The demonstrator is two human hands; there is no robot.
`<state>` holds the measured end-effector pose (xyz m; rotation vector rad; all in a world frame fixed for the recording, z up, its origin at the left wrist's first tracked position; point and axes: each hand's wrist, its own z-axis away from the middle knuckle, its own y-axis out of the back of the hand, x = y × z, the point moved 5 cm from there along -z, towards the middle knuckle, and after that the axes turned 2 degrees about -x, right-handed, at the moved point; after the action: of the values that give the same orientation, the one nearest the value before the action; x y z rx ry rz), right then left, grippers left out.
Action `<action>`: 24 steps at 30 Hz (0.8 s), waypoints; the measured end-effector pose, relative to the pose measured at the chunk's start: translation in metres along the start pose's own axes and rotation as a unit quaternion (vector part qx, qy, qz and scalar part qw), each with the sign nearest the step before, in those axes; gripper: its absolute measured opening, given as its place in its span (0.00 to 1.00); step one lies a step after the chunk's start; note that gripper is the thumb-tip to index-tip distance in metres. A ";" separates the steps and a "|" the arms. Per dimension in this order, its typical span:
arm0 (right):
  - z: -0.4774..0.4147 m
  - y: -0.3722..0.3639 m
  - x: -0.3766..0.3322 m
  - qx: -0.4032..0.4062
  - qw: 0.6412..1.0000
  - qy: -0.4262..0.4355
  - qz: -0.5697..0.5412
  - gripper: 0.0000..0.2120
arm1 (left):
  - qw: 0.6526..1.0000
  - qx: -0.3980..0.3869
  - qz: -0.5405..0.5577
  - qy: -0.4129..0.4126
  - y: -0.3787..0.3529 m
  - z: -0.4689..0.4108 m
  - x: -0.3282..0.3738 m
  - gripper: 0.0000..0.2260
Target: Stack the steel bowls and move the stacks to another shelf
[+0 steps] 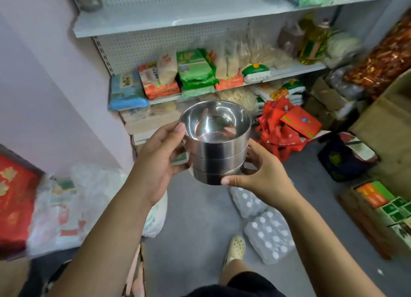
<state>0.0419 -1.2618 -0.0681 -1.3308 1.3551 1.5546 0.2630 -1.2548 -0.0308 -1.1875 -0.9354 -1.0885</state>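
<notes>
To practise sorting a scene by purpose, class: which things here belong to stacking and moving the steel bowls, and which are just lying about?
Job in hand: stack of steel bowls; left hand and right hand, both gripping it; shelf unit.

Lying about: food packets; oil bottle; red bags; bottled-water packs; cardboard box.

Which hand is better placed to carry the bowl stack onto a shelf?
Probably right hand: it holds the steel bowl stack at the lowest bowl; left hand grips near the top rim.

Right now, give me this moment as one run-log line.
stack of steel bowls: nested, midair | left hand: grips it | right hand: grips it | shelved: not yet
</notes>
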 end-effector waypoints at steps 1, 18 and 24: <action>-0.014 0.007 0.004 0.001 1.000 -0.002 0.001 0.42 | 1.000 -0.002 -0.001 0.002 -0.004 -0.018 0.000 0.16; -0.302 0.109 0.065 -0.089 0.995 -0.007 0.035 0.43 | 0.997 0.062 0.037 0.000 -0.043 -0.291 0.010 0.17; -0.388 0.100 0.082 -0.098 0.994 -0.021 0.036 0.41 | 0.996 0.075 0.038 0.011 -0.018 -0.373 0.014 0.13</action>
<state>0.0283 -1.6700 -0.0949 -1.3702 1.2636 1.7935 0.2495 -1.6262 -0.0699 -1.0777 -0.9314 -0.9514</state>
